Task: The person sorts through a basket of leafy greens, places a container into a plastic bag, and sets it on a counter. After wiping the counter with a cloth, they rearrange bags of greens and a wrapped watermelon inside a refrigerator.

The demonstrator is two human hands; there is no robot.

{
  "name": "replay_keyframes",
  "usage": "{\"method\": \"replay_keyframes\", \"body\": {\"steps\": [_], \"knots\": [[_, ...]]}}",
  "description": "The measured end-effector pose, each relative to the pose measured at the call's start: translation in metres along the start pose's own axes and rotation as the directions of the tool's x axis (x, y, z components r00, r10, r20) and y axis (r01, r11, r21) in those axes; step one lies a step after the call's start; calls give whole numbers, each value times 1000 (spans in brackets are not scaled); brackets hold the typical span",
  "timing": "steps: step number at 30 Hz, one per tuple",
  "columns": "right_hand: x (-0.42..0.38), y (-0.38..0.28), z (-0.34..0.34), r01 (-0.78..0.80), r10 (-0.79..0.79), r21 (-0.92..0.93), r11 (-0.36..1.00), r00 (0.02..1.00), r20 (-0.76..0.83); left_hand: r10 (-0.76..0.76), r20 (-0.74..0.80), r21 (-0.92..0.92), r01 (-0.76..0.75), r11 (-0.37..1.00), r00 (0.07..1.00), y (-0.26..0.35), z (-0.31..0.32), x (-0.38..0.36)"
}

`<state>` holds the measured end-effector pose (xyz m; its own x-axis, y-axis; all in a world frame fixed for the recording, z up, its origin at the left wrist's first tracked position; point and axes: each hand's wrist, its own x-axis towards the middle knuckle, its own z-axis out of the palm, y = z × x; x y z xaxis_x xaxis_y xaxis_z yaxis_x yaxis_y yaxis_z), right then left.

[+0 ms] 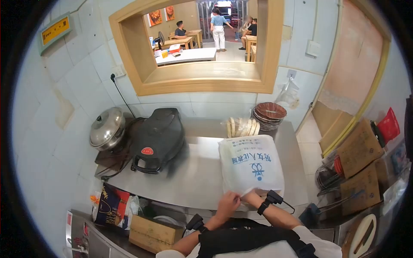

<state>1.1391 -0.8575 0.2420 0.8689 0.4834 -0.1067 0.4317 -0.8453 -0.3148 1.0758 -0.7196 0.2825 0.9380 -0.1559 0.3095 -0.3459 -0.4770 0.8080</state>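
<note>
A bulky white plastic bag (254, 150) with blue printing lies on the steel table, its near edge towards me. My left hand (228, 205) is at that near edge, its fingers closed in a pinch on a bit of the bag. Right beside it, my right hand (253, 198) is closed on the white plastic, which partly covers its fingers. What the bag contains is hidden. Behind it rest pale round flatbreads (243, 127) in a clear bag, next to a stack of brown woven baskets (270, 112).
On the table's left stand a black electric griddle (157, 139) and a lidded steel pot (107, 128). A cardboard box (152, 234) and a dark shopping bag (111, 206) sit below left. More cartons (359, 148) stand at right. People are beyond the serving window (202, 87).
</note>
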Motion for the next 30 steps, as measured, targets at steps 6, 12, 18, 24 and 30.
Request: {"method": "replay_keyframes", "body": {"steps": [6, 12, 18, 24, 30], "knots": [[-6, -5, -27, -44, 37, 79, 996, 996, 87, -9, 183, 174, -23, 984, 983, -19, -4, -9], [-72, -4, -53, -21, 27, 318, 948, 1000, -16, 57, 298, 76, -84, 994, 953, -26, -6, -21], [-177, -12, -9, -47, 274, 636, 771, 925, -264, -3, 504, -149, 91, 985, 864, -31, -6, -61], [-313, -23, 104, -613, 762, 661, 433, 640, 95, -113, 840, -49, 281, 959, 531, -92, 28, -107], [-514, -49, 241, -906, 954, 423, 19, 143, 263, -89, 987, 67, 159, 985, 134, -82, 80, -120]]}}
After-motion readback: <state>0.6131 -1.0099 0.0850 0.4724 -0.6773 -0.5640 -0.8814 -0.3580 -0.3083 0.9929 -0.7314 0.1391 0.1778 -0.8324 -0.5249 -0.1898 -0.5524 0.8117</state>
